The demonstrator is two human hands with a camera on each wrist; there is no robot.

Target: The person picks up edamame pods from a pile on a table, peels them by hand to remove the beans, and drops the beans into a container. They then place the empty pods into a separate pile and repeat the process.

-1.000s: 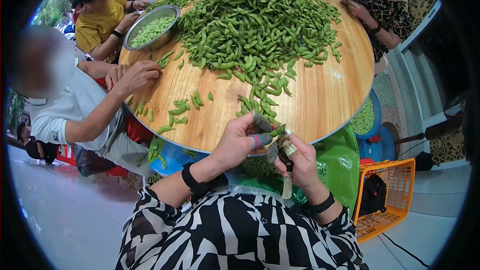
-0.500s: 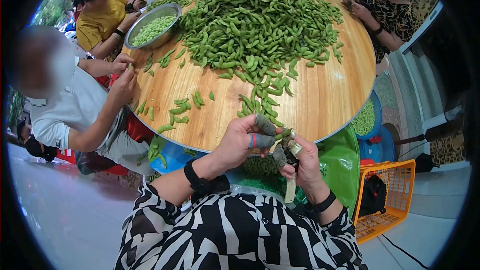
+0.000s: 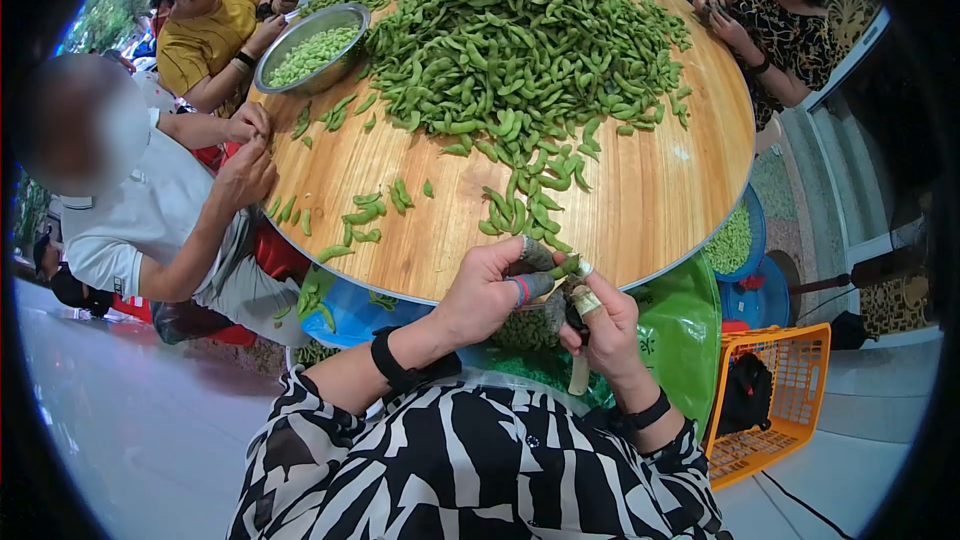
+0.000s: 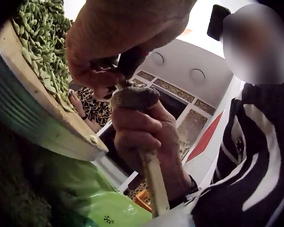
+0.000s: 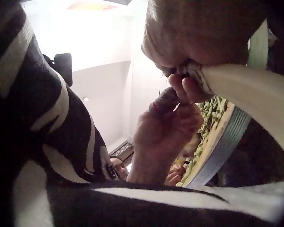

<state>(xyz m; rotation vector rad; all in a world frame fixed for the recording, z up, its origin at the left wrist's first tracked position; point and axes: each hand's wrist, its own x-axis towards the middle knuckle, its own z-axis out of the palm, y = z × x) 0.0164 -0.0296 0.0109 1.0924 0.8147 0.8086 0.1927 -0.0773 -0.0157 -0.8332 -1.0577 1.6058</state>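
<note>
**Both hands on one edamame pod at the worktop's edge**

The left hand (image 3: 490,290) pinches an edamame pod (image 3: 563,265) between taped fingers (image 3: 530,288), just off the near rim of the round wooden worktop (image 3: 660,200). The right hand (image 3: 600,325) meets it, fingers curled round a pale-handled tool (image 3: 578,370) pointing downward. Beyond lies the big heap of pods (image 3: 520,40), with a steel bowl of shelled beans (image 3: 310,45) at far left.

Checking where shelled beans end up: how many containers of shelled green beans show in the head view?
2. A metal bowl sits on the round table at its far left; a blue basin sits below the table's right edge. Others may be hidden underneath.
</note>
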